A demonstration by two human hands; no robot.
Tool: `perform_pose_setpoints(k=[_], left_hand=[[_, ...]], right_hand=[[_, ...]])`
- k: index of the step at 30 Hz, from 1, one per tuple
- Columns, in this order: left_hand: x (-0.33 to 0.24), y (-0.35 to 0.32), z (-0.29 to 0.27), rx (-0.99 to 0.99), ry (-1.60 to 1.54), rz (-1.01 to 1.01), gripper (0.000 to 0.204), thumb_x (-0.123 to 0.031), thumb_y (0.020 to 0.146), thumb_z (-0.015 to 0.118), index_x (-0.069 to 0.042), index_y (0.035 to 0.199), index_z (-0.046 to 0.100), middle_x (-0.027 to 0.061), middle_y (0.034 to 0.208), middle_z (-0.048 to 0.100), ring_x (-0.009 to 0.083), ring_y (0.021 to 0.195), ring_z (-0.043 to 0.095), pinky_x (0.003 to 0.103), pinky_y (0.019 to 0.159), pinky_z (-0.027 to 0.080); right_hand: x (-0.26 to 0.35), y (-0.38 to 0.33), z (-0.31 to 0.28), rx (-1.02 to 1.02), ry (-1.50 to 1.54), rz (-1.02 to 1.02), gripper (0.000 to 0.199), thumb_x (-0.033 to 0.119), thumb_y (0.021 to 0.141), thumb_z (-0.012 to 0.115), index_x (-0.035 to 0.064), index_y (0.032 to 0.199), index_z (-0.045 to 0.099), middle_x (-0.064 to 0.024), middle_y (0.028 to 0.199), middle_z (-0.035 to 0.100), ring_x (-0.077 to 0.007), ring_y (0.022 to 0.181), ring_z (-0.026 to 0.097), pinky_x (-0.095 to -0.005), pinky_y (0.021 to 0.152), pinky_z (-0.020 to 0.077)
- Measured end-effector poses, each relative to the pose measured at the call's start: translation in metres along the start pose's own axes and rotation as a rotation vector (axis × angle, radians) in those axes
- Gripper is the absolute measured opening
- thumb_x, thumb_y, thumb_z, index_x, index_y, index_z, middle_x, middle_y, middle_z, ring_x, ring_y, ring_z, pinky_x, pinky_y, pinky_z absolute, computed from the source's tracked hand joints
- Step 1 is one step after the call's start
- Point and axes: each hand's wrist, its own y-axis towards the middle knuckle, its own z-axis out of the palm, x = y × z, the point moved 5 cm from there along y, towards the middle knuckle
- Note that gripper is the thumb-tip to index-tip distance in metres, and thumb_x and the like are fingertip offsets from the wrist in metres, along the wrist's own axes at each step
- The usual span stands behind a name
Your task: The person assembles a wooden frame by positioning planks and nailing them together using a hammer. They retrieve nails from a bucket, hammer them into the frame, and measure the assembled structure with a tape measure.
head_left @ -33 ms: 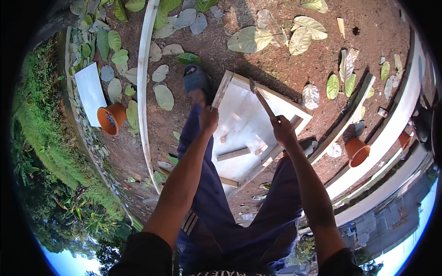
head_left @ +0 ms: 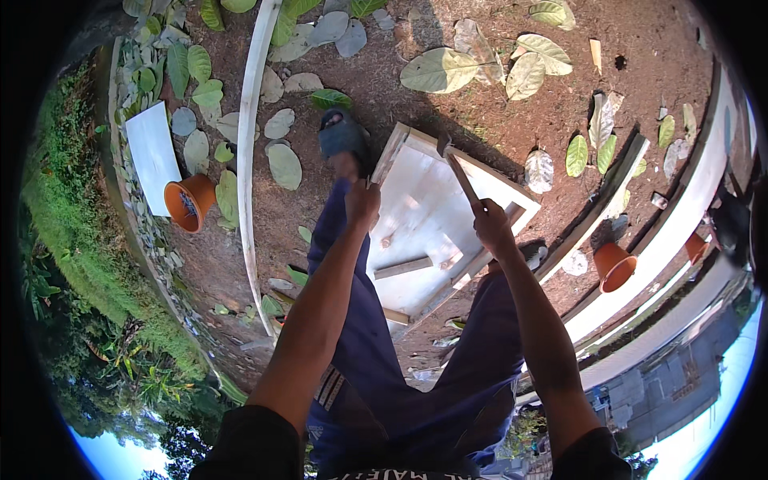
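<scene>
A shallow wooden frame with a pale panel inside lies on the soil between my legs. My left hand is closed at its left rail, gripping the wood; the fingertips are partly hidden. In my right hand is a hammer, held by its wooden handle. The hammer's dark head hovers over or rests near the frame's far rail; I cannot tell whether it touches. A short loose wood strip lies on the panel.
My sandalled foot stands by the frame's left corner. A long pale plank runs along the left, with an orange pot and white sheet beyond. Rightward are a timber beam and another orange pot. Large leaves litter the soil.
The view has shifted slightly. The hammer's head has turned or tilted a little, while both hands keep their hold.
</scene>
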Motion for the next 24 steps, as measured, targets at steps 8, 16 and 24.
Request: perform_pose_setpoints(k=[8, 16, 24], left_hand=[[0.013, 0.125, -0.023, -0.157, 0.074, 0.393, 0.018, -0.017, 0.089, 0.058, -0.001, 0.09, 0.065, 0.019, 0.076, 0.064, 0.032, 0.077, 0.068, 0.047, 0.07, 0.05], [0.097, 0.163, -0.062, -0.074, 0.053, 0.197, 0.019, -0.015, 0.097, 0.053, -0.004, 0.097, 0.068, 0.0102, 0.069, 0.061, 0.0199, 0.068, 0.064, 0.038, 0.065, 0.052], [0.117, 0.137, -0.084, -0.187, -0.25, -0.144, 0.027, -0.019, 0.1, 0.054, -0.005, 0.12, 0.066, 0.0094, 0.084, 0.068, 0.0236, 0.079, 0.069, 0.039, 0.067, 0.054]], right_hand=[[0.098, 0.059, 0.037, 0.097, 0.369, 0.558, 0.036, 0.038, 0.103, 0.048, 0.0036, 0.103, 0.059, 0.0027, 0.06, 0.047, -0.007, 0.044, 0.043, -0.0247, 0.039, 0.0322], [0.104, 0.087, 0.017, 0.171, 0.324, 0.61, 0.029, 0.036, 0.1, 0.049, 0.0091, 0.094, 0.054, 0.0043, 0.058, 0.042, -0.0078, 0.041, 0.036, -0.0268, 0.037, 0.0291], [0.079, 0.123, -0.005, 0.438, 0.199, 0.536, 0.025, 0.031, 0.1, 0.047, 0.0093, 0.092, 0.055, 0.0019, 0.058, 0.045, -0.0093, 0.044, 0.042, -0.0302, 0.04, 0.0333]])
